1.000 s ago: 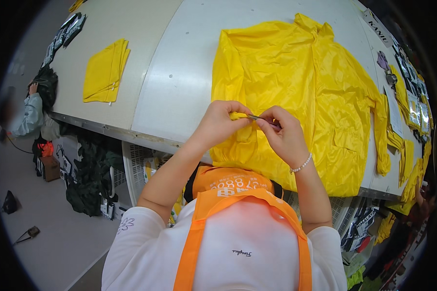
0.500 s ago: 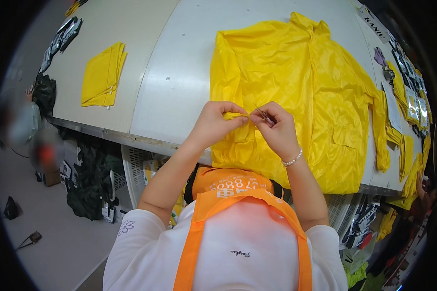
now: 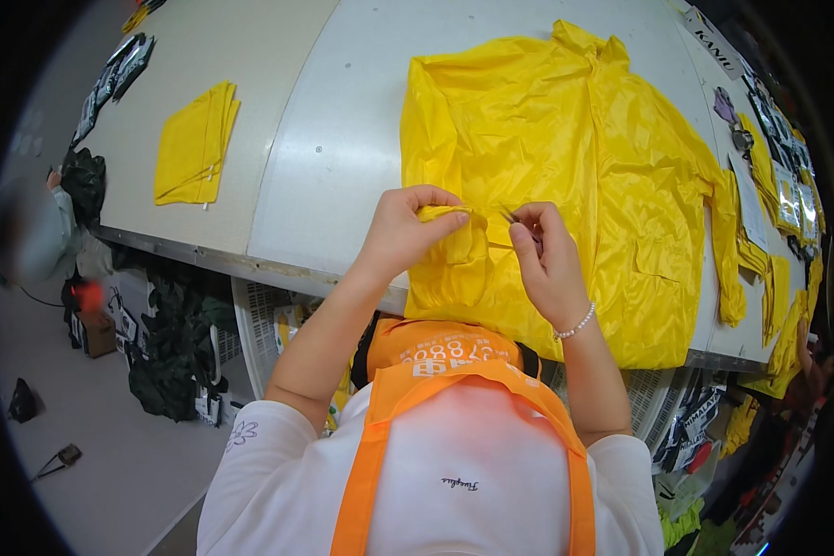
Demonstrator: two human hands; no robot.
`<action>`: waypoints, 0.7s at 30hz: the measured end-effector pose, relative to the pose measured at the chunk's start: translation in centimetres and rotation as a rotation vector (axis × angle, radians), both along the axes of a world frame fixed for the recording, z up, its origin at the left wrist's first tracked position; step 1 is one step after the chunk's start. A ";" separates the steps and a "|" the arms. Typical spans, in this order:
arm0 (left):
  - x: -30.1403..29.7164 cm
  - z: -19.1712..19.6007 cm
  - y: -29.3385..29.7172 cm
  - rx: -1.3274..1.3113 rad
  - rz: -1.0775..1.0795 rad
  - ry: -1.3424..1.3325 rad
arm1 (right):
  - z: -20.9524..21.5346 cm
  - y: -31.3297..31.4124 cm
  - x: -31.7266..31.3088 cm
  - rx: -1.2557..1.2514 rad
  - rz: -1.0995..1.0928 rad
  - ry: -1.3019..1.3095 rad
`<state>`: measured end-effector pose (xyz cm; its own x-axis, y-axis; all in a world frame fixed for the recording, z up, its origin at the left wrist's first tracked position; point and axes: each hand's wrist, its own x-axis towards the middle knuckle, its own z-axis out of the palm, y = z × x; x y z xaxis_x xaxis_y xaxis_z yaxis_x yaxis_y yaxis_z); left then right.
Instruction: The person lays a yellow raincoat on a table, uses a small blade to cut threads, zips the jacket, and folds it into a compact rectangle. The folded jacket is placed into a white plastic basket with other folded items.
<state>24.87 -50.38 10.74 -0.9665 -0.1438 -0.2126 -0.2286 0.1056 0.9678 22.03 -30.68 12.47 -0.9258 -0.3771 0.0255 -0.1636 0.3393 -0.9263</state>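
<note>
Yellow jacket (image 3: 565, 176) lies spread flat on the white bench (image 3: 343, 120), one only; its slick cloth could slide over the near edge if tugged. One folded yellow cloth (image 3: 193, 144) sits well apart. Two hands: left hand (image 3: 406, 232) pinches the hem, right hand (image 3: 547, 259) pinches a thin cord (image 3: 502, 217), which may slip free.

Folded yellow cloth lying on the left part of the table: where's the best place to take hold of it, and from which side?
Probably the near short edge of the folded yellow cloth, coming from the table's front edge. It lies flat as a layered stack apart from the yellow jacket, so a pinch across all layers there should keep it folded. Both hands are busy at the jacket.
</note>
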 end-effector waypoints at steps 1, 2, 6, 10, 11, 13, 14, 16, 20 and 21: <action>0.0 -0.1 0.1 0.008 -0.006 0.009 | 0.0 0.1 0.1 0.054 0.026 0.032; 0.0 -0.1 0.1 0.016 -0.012 0.018 | -0.3 0.1 0.2 0.040 0.038 0.029; 0.0 0.1 0.3 0.014 -0.040 0.058 | -0.8 -0.7 -0.2 0.013 0.069 0.037; -0.1 0.3 0.3 0.023 -0.060 0.046 | -0.5 -1.0 -0.4 0.029 0.083 0.099; 0.0 0.3 0.3 0.036 -0.056 0.042 | -0.5 -1.1 -0.4 0.030 0.083 0.110; 0.0 0.4 0.2 0.039 -0.052 0.038 | -0.6 -1.3 -0.5 0.034 0.084 0.134; -0.1 0.5 0.1 0.029 -0.052 0.040 | -0.6 -1.3 -0.6 0.034 0.084 0.128; 0.0 0.6 0.1 0.026 -0.051 0.036 | -0.5 -1.4 -0.6 0.034 0.082 0.115; 0.0 0.8 0.1 0.031 -0.045 0.019 | -0.7 -1.5 -0.7 0.007 0.077 0.076; 0.0 0.8 0.1 0.027 -0.044 0.016 | -0.8 -1.4 -0.7 0.000 0.078 0.068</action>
<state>24.92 -50.28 11.53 -0.9751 -0.0954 -0.2002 -0.2087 0.0888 0.9739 21.32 -32.13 11.63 -0.8898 -0.4479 0.0870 -0.2516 0.3228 -0.9124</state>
